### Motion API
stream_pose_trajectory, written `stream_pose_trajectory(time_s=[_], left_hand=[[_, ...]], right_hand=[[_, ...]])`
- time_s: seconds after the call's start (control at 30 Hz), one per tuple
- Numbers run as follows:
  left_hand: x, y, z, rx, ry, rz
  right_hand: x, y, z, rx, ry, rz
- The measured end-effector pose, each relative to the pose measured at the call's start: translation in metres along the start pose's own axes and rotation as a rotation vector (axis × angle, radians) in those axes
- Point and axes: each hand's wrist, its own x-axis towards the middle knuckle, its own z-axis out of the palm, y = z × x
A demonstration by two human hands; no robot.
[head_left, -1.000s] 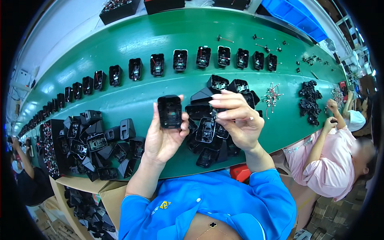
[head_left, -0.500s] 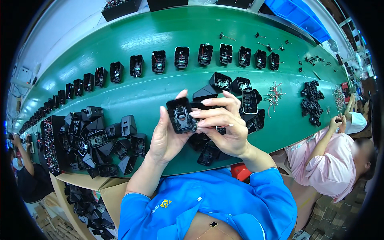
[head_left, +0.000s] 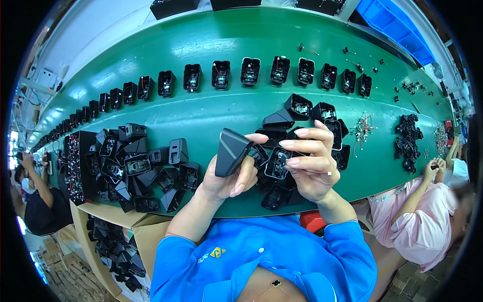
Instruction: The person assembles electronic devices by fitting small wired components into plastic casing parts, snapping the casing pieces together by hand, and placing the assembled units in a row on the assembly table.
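Note:
My left hand (head_left: 229, 173) grips a black plastic housing (head_left: 232, 152), its ridged outer side turned up and its hollow hidden. Beside it on the right, my right hand (head_left: 314, 163) pinches a short wire lead (head_left: 317, 172) with a white end plug; what sits between the fingertips is mostly hidden. The two hands are apart. Below and behind my right hand lies a loose group of open black housings (head_left: 277, 163). A larger heap of housings (head_left: 138, 165) lies to the left of my left hand.
A long row of black housings (head_left: 220, 74) with wires inside curves across the green table (head_left: 211, 108). To the right are a bundle of wire leads (head_left: 363, 128) and a pile of small black parts (head_left: 408, 141). A cardboard box (head_left: 105, 214) of housings stands lower left. Co-workers sit at both sides.
My left hand has turned the housing over, from hollow side to outer side. My right hand has drawn away to the right with the wire lead. The whole view has shifted slightly.

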Motion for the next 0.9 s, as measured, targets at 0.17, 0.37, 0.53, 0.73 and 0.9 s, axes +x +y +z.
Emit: stream_pose_trajectory(time_s=[0.17,0.37,0.53,0.73,0.9], left_hand=[[0.001,0.002,-0.006,0.083,-0.055,-0.029],[0.014,-0.002,0.008,0.269,-0.064,0.055],[0.018,-0.015,0.032,0.565,0.376,0.210],[0.013,-0.005,0.029,0.644,0.352,0.139],[0.010,-0.010,0.025,0.884,0.294,0.204]], right_hand=[[0.000,0.002,-0.001,-0.029,0.023,-0.027],[-0.003,-0.005,0.003,-0.068,-0.011,-0.015],[-0.005,-0.014,0.015,-0.265,-0.154,-0.020],[-0.004,0.000,0.014,-0.346,-0.195,0.109],[-0.015,0.011,0.016,-0.307,-0.112,0.088]])
